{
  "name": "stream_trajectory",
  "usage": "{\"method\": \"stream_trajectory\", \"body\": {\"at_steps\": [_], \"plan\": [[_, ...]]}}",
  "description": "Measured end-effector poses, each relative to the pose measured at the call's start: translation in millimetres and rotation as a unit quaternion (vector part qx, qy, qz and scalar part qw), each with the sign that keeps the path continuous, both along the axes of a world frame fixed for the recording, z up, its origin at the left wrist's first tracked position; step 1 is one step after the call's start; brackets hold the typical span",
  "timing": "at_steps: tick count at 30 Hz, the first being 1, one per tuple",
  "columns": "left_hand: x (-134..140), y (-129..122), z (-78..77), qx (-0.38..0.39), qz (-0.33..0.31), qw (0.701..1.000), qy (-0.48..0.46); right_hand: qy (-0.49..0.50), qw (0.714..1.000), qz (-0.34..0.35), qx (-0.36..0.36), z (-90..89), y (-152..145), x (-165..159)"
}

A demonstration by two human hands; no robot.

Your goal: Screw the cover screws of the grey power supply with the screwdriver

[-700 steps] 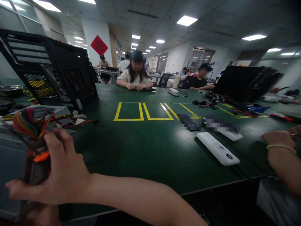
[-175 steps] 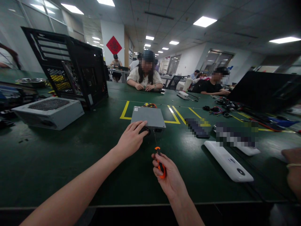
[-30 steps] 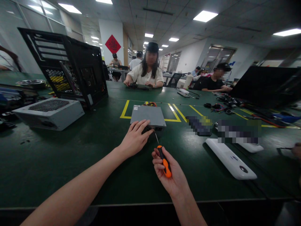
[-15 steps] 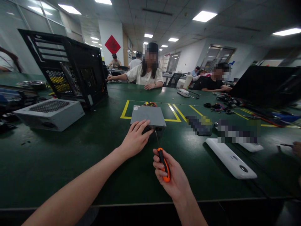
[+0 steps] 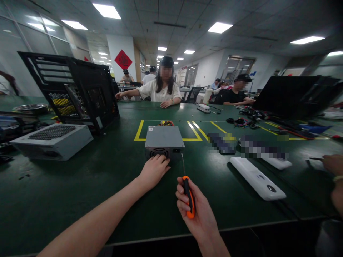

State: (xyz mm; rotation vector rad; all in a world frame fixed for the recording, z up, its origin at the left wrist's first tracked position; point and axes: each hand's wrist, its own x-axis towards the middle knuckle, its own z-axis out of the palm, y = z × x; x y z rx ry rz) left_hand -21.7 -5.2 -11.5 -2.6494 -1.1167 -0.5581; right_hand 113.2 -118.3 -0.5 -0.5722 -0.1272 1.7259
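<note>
A grey computer power supply (image 5: 164, 136) sits on the green table in front of me, its fan grille and power socket facing me. My left hand (image 5: 154, 170) rests against the lower front of it, fingers stretched out over part of the fan grille and holding nothing. In my right hand (image 5: 197, 203) is a screwdriver (image 5: 189, 200) with an orange and black handle, fingers wrapped round it. Its thin shaft points up and away, with the tip just below the socket corner; whether it touches the case I cannot tell.
To the left stand a black computer case (image 5: 77, 89) and a second power supply (image 5: 55, 141). A metal bowl (image 5: 30, 108) lies behind them. On the right are white power banks (image 5: 257, 178), cables (image 5: 242, 122) and a black monitor (image 5: 292, 94). A co-worker (image 5: 163, 89) sits opposite; another's hand (image 5: 331, 164) shows at right.
My left hand has slid from the power supply's top down to its front, uncovering the fan grille. The screwdriver tip has shifted right, and the head view has tilted slightly.
</note>
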Motion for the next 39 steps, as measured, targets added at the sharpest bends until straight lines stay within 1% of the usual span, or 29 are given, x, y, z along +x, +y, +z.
{"method": "stream_trajectory", "body": {"at_steps": [4,7,9,10,11,12,14,16,17,18,19,21,22,24,31,36,39], "plan": [[0.0,1.3,-1.6,-0.042,0.018,0.998,-0.04,-0.004,1.0,-0.004,0.008,0.5,0.3,-0.3],[-0.3,2.1,-1.2,-0.084,0.012,0.992,-0.094,-0.012,1.0,-0.006,0.011,0.1,-0.7,-0.2],[-0.3,3.3,0.2,-0.14,0.004,0.975,-0.17,-0.031,0.999,-0.005,0.016,-1.1,-2.6,-0.7],[-0.4,4.0,1.5,-0.186,0.001,0.957,-0.221,-0.051,0.998,-0.001,0.023,-2.1,-4.0,-1.3],[-0.8,4.5,3.3,-0.242,-0.002,0.93,-0.276,-0.079,0.996,0.005,0.034,-3.3,-5.6,-2.0],[-1.5,4.8,5.7,-0.305,-0.008,0.893,-0.332,-0.113,0.992,0.015,0.05,-4.7,-7.3,-3.0],[-3.9,4.2,11.5,-0.419,-0.036,0.797,-0.434,-0.184,0.978,0.046,0.088,-7.3,-10.5,-4.8],[-6.8,2.1,18.0,-0.491,-0.078,0.703,-0.508,-0.229,0.964,0.071,0.113,-8.9,-12.2,-6.2],[-8.2,0.7,21.1,-0.511,-0.1,0.667,-0.533,-0.239,0.961,0.074,0.117,-9.2,-12.5,-6.6],[-9.3,-0.8,23.8,-0.526,-0.117,0.638,-0.55,-0.243,0.96,0.074,0.115,-9.2,-12.3,-6.9],[-10.2,-2.3,26.1,-0.537,-0.131,0.616,-0.561,-0.243,0.961,0.073,0.112,-9.0,-11.9,-7.2],[-11.1,-4.7,29.3,-0.552,-0.147,0.588,-0.573,-0.241,0.961,0.076,0.109,-8.1,-11.0,-7.5],[-11.3,-5.7,30.3,-0.556,-0.15,0.58,-0.576,-0.242,0.961,0.079,0.109,-7.7,-10.6,-7.8],[-11.2,-6.8,31.1,-0.559,-0.151,0.574,-0.578,-0.245,0.959,0.083,0.111,-7.2,-10.2,-8.4],[-10.0,-6.4,30.0,-0.557,-0.133,0.582,-0.578,-0.255,0.956,0.094,0.113,-8.0,-10.0,-9.0],[-10.1,-5.8,29.5,-0.552,-0.138,0.582,-0.581,-0.262,0.954,0.097,0.11,-6.9,-8.6,-9.0],[-10.9,-4.6,30.0,-0.543,-0.141,0.597,-0.573,-0.259,0.956,0.089,0.107,-6.2,-8.0,-8.5]]}}
